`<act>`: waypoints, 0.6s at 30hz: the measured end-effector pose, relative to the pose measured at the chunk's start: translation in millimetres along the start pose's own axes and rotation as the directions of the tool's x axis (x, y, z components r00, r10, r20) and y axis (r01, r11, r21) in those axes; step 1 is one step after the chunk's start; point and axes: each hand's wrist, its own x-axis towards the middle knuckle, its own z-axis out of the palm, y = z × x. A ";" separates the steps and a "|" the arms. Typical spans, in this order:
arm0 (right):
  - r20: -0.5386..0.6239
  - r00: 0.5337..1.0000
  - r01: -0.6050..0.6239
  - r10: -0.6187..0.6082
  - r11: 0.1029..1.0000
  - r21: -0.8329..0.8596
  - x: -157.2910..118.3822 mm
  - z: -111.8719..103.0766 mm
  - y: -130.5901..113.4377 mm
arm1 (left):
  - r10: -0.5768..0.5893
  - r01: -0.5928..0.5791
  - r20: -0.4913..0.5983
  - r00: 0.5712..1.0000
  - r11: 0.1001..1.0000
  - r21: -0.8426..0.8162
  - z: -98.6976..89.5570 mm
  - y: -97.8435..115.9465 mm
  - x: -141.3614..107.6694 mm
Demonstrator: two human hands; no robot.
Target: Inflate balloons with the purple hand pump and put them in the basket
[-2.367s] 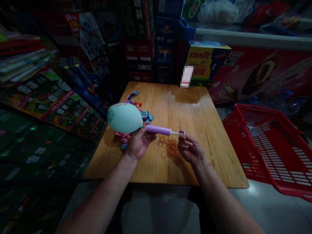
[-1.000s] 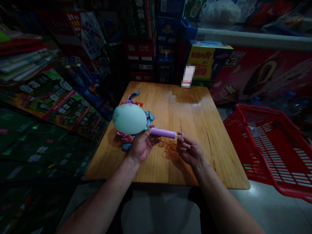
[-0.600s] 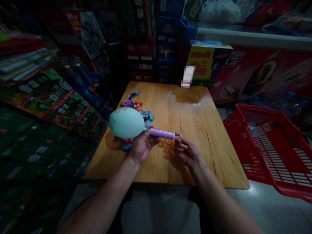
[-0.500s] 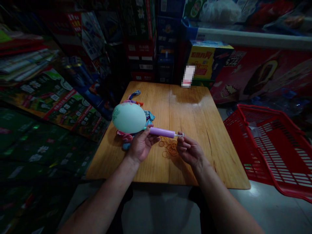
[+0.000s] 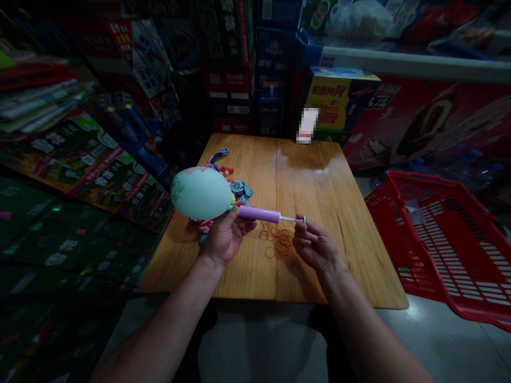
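Inflated oval mint-green balloon (image 5: 202,192) on purple cylindrical plastic pump (image 5: 259,214), over brown wooden table (image 5: 311,186), your left hand (image 5: 224,237) pinching where they meet, your right hand (image 5: 315,246) pinching the extended white plunger (image 5: 288,218).

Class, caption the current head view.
Left hand holds oval mint balloon against purple cylindrical pump; right hand grips white plunger.

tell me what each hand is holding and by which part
The left hand holds the purple pump by its nozzle end, next to the mint-green balloon; the right hand holds the white plunger by its outer end.
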 end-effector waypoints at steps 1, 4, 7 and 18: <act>0.006 1.000 0.022 -0.022 1.000 0.011 -0.5 -2.0 -3.4 | 0.032 -0.032 -0.008 0.999 0.999 -0.005 -1.5 2.8 0.9; -0.006 1.000 0.024 -0.024 1.000 0.020 1.4 -6.4 2.9 | 0.028 -0.028 -0.001 1.000 1.000 0.000 -0.8 -0.4 -2.5; -0.034 0.999 -0.041 0.041 0.999 0.005 4.9 -5.2 19.6 | -0.069 0.069 0.022 0.997 0.997 0.018 4.9 -12.9 -9.1; 0.001 1.000 0.026 -0.026 0.999 0.033 1.8 -3.0 7.1 | 0.011 -0.012 -0.017 1.000 1.000 -0.017 -0.8 -5.3 -2.6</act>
